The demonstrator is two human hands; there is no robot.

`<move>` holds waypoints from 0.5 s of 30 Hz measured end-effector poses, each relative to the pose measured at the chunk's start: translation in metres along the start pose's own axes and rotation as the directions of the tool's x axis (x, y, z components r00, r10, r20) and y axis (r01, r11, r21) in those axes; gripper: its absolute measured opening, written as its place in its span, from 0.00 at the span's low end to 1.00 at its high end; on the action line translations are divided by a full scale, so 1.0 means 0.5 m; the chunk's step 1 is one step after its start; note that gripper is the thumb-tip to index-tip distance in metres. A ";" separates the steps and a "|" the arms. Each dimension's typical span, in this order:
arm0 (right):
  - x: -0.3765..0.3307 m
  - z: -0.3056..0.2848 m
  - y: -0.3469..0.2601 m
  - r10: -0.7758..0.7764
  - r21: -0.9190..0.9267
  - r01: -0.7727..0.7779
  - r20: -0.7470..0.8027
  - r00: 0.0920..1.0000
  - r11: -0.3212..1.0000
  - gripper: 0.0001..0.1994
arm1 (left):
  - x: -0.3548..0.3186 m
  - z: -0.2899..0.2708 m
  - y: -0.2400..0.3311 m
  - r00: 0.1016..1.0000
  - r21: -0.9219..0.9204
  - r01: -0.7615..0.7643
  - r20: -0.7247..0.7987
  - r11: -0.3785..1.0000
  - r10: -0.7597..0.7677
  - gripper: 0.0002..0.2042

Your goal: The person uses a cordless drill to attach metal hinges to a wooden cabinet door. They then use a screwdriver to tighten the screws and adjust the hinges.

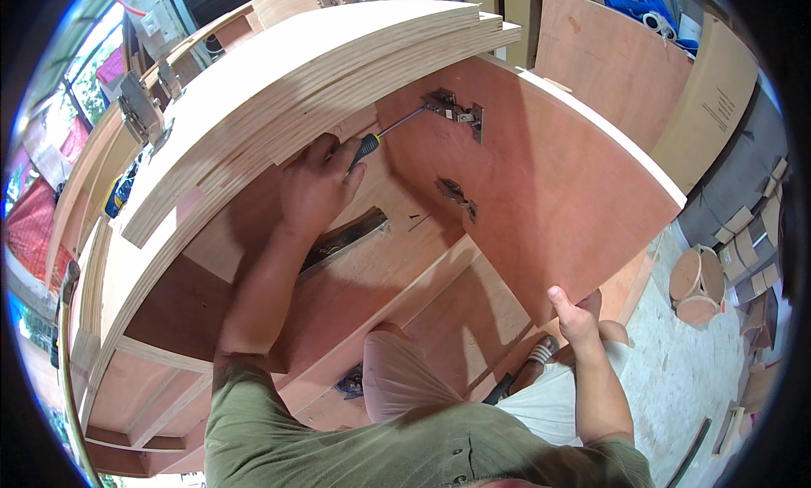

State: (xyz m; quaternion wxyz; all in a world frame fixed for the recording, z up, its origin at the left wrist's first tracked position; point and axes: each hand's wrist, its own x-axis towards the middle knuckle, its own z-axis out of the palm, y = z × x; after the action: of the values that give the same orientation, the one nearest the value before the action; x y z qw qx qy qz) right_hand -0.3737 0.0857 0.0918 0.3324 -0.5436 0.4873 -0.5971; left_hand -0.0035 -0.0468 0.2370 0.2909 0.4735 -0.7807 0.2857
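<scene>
My left hand [319, 184] is closed around the black and yellow handle of a screwdriver [365, 148]. Its thin shaft reaches the upper metal hinge [456, 112], fixed on the inner face of a reddish wooden door [557, 176]. A lower hinge [456, 198] sits on the same door. The door stands swung out from a plywood cabinet [253, 108], whose pale layered top edge curves above my left arm. My right hand [579, 319] grips the door's bottom edge, thumb on the inner face and fingers mostly hidden behind it.
A dark flat strip [346, 239] lies inside the cabinet. Loose hinges [139, 108] rest on the pale top. Beyond the door lean a wooden panel [612, 66] and a tall cardboard box [705, 104]. Round wooden pieces [697, 285] stand on the concrete floor [676, 378] at right.
</scene>
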 end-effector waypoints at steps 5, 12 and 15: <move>-0.001 0.002 0.002 0.019 0.005 -0.019 -0.003 1.000 1.000 0.17 | -0.003 0.017 -0.016 0.996 -0.154 -0.007 -0.086 0.988 -0.007 0.18; -0.002 -0.003 0.009 0.023 -0.053 -0.023 0.008 1.000 0.998 0.19 | 0.020 0.017 -0.024 0.893 -0.482 0.449 0.218 0.752 -0.393 0.12; -0.001 -0.002 0.013 0.008 -0.052 -0.008 0.007 1.000 0.999 0.20 | 0.030 0.005 -0.030 0.862 -0.497 0.507 0.293 0.704 -0.414 0.12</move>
State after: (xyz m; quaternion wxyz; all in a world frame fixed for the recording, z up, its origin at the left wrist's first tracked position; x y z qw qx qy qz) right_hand -0.3757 0.0843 0.0858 0.3223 -0.5522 0.5035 -0.5811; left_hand 0.0039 -0.0631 0.2484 0.4149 0.5687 -0.7062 -0.0760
